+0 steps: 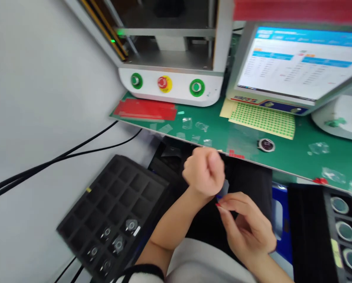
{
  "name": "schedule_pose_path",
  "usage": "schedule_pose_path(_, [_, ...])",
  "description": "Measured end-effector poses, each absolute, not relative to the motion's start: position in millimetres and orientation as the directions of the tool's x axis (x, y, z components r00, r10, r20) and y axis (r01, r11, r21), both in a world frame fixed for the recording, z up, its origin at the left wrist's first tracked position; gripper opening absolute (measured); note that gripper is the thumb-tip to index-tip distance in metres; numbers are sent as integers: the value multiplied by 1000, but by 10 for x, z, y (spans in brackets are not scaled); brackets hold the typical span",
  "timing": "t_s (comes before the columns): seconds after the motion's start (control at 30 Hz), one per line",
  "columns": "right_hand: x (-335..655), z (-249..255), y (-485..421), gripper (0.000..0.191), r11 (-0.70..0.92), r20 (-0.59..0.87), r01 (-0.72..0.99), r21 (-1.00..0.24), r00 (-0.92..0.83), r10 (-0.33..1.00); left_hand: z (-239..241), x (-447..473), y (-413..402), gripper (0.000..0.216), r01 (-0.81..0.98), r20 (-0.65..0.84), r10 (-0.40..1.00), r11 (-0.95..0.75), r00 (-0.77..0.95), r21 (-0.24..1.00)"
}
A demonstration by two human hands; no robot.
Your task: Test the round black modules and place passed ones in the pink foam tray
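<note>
My left hand (205,171) is raised over my lap just past the bench edge, its fingers curled into a fist; whatever may lie inside is hidden. Lower and to the right, my right hand (246,228) pinches a small red tab (218,204) between thumb and fingertips, close to the left wrist. A bit of blue and a pale sheet show just behind the fingertips, too blurred to name. On the green bench mat ahead lies a round dark watch-like part (266,145), apart from both hands.
A black compartment tray (113,196) with several round parts stands low left. Another black tray (335,236) holds round parts at right. On the bench are red strips (146,109), a dotted sticker sheet (262,120), clear film scraps (187,123), a button-fronted machine (178,88) and a screen (296,63).
</note>
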State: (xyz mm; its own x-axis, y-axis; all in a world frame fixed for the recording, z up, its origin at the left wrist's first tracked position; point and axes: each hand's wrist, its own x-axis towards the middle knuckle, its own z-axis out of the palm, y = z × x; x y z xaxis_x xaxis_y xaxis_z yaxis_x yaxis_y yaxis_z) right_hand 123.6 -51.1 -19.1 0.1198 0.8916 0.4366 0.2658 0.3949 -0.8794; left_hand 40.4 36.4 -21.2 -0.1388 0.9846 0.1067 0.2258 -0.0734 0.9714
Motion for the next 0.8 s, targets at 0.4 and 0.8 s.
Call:
schedule_pose_path(0.4, [2372, -1476, -583, 25, -106, 7, 444, -890, 246, 969, -857, -2051, -423, 31, 804, -236, 816, 569, -527, 174])
schedule_pose_path(0.8, [2370, -1669, -577, 41, -277, -153, 391, -878, 319, 935, -1118, -3040, -1495, 31, 742, -493, 628, 668, -602, -55])
